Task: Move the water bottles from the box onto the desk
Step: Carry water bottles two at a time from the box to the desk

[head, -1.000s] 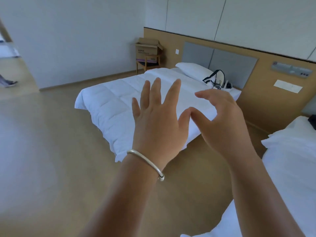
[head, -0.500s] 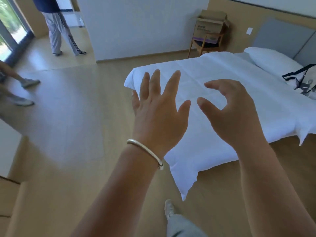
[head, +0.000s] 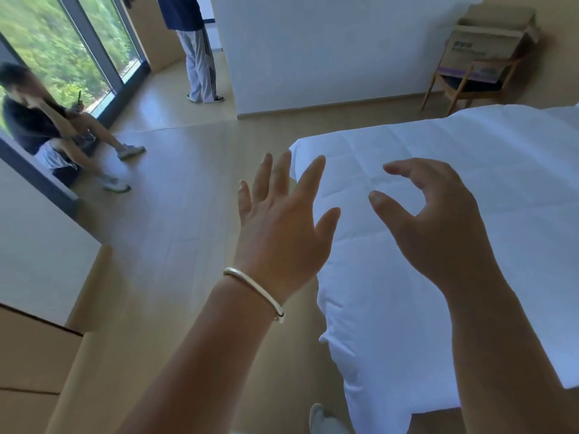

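Observation:
My left hand (head: 282, 227), with a silver bracelet on the wrist, is raised in front of me with fingers spread and nothing in it. Beside it my right hand (head: 438, 223) hovers over the bed's foot, fingers loosely curved, holding nothing. A brown cardboard box (head: 488, 42) sits on a wooden chair (head: 470, 86) far off at the top right, against the wall. No water bottles are visible. A pale wooden piece of furniture (head: 28, 355) shows at the lower left edge.
A bed with a white duvet (head: 470, 189) fills the right side. One person (head: 40, 130) sits by the glass door at the left. Another person (head: 197, 48) stands near the white partition wall (head: 329, 51). Wooden floor lies between them and the bed.
The view has swung left: the bed slid to the right, the headboard left the frame, and the window and two people came into sight. Both hands kept their raised pose.

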